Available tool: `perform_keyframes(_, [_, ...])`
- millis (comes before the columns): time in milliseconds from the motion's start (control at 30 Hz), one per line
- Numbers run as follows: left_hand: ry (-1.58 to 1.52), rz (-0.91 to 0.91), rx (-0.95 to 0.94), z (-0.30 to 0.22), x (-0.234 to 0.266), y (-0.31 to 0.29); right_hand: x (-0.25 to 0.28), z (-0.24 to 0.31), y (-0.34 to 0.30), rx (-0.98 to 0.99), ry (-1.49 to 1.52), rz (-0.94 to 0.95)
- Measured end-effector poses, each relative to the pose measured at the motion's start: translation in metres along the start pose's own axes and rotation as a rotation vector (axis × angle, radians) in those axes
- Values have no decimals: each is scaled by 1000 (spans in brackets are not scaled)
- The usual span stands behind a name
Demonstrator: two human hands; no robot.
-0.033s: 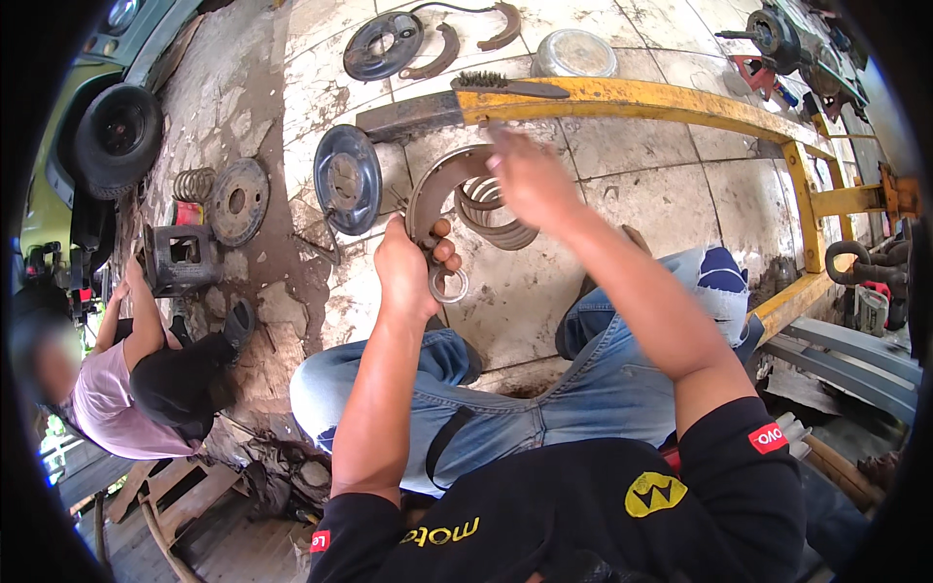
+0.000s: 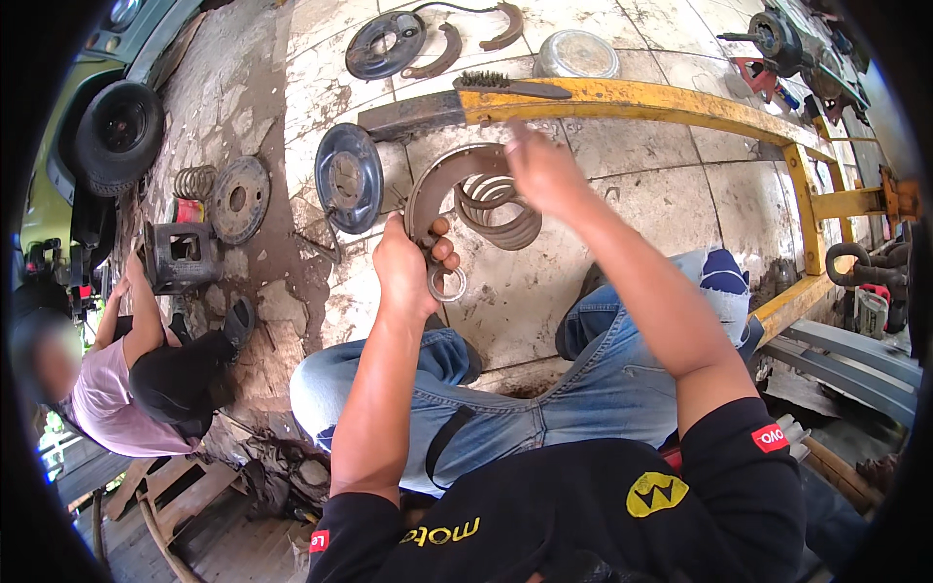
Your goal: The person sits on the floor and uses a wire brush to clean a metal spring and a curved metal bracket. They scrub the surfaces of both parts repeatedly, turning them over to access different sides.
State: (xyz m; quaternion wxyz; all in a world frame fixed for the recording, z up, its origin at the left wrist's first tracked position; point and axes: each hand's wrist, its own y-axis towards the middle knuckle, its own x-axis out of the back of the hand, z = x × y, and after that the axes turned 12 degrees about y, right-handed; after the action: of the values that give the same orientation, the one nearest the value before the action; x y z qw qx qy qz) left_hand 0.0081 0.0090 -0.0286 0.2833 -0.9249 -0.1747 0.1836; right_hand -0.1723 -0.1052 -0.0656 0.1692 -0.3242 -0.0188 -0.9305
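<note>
My left hand is closed around the lower end of a curved brown brake shoe, its thumb along the outer side and fingertips showing inside the curve. A pale metal ring shows just below those fingers; whether it is joined to the shoe I cannot tell. By the shoe's upper end is my right hand, slightly blurred, with curled fingers. What it grips, if anything, is hidden. Behind the shoe a rusty coil spring lies on the tiles.
A wire brush lies on a yellow metal beam beyond my hands. Black backing plates, two loose brake shoes and a round silver cover lie on the floor. At left sits another person beside a black crate.
My right hand has shifted slightly to the right, off the upper end of the brake shoe. My left hand keeps its hold on the shoe.
</note>
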Motion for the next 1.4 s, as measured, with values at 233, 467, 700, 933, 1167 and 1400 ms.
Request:
perform_keyframes(233, [-21, -68, -71, -13, -10, -1, 35, -11, 12, -97, 475, -238])
perform_keyframes(467, [56, -96, -158, -9, -14, -1, 39, 7, 2, -345, 1344, -228])
perform_keyframes(700, [238, -86, -427, -5, -17, 0, 38, 13, 3, -168, 1155, -127])
perform_keyframes(933, [345, -49, -409, 1, -24, -5, -6, 37, -24, 588, 197, -121])
perform_keyframes(1167, [378, -29, -357, -2, -24, -10, -5, 36, -21, 641, 173, -100])
perform_keyframes(1400, [305, 1, -285, -1, -23, -11, -16, 44, -29, 537, -70, -137])
